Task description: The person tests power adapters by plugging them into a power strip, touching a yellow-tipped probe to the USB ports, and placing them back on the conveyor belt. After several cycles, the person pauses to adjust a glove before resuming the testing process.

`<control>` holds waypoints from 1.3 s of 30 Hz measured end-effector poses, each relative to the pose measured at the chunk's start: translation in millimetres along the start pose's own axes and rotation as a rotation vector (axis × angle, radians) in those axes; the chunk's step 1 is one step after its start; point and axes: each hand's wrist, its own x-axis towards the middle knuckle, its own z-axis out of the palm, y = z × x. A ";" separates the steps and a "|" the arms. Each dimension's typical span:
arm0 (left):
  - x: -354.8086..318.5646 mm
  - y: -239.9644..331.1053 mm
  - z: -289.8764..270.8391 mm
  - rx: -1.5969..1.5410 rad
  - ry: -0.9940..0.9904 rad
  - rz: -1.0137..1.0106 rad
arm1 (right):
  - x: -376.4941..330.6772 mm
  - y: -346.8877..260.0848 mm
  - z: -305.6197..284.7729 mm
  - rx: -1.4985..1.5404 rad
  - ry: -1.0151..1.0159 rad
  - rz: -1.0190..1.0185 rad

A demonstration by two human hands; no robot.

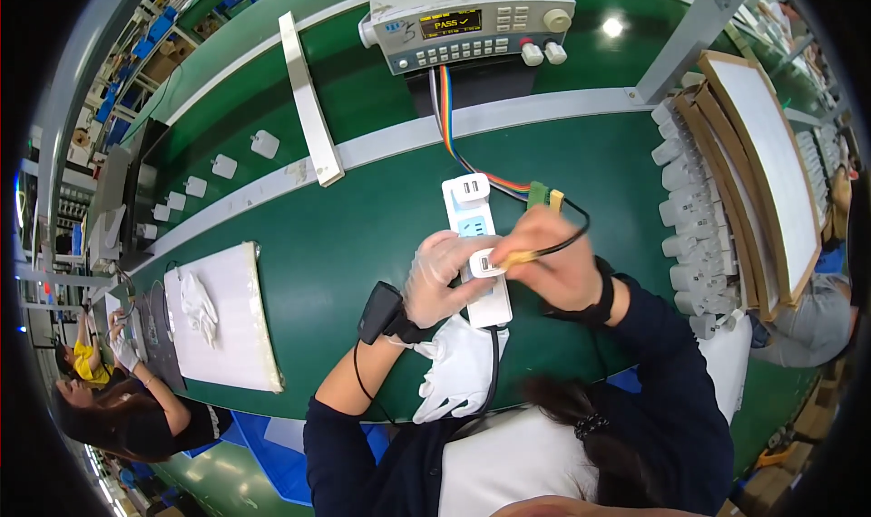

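Note:
My left hand (437, 279), in a thin translucent glove, closes its fingers round a white charger (481, 265) on the white power strip (491, 312). A yellow USB plug (519, 258) on a black cable (573, 236) is pinched in my right hand (561, 270), its tip at the charger's port; how far it is in, I cannot tell. Another white charger (470, 188) with two ports sits at the strip's far end. Beyond my right hand lies a small green circuit board (539, 194), joined to a rainbow ribbon cable (447, 109).
A grey bench tester (472, 27) with a lit screen stands at the back. White gloves (461, 372) lie near me. Several chargers (685, 209) line the right side beside cardboard dividers (739, 154). Leftward are a white board (227, 326), spaced chargers (224, 166) and a co-worker (136, 417).

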 end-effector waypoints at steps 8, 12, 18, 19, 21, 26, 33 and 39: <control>-2.5 -0.3 1.8 -0.327 0.103 -0.100 | 46.3 37.9 3.0 0.100 0.155 0.206; 20.2 7.0 -30.2 -0.580 0.537 -0.184 | 46.0 49.1 5.7 -0.006 0.111 0.179; 94.0 -94.6 -121.7 0.474 0.413 -0.141 | 45.8 63.5 15.0 0.016 0.046 0.100; 98.8 -111.2 -130.1 0.494 0.338 -0.190 | 42.9 64.5 15.4 0.064 0.029 0.138; 98.8 -138.8 -133.0 0.570 0.287 -0.303 | 40.4 65.5 18.5 0.153 -0.005 0.220; 111.8 -134.5 -152.8 0.456 0.267 -0.488 | 30.7 72.1 13.1 0.375 -0.023 0.274; 51.9 -179.9 -224.6 1.575 -0.165 -0.473 | 27.3 77.0 12.7 0.555 -0.029 0.299; 13.6 -177.5 -226.8 1.160 0.145 -0.948 | 33.9 81.7 14.0 0.545 -0.060 0.256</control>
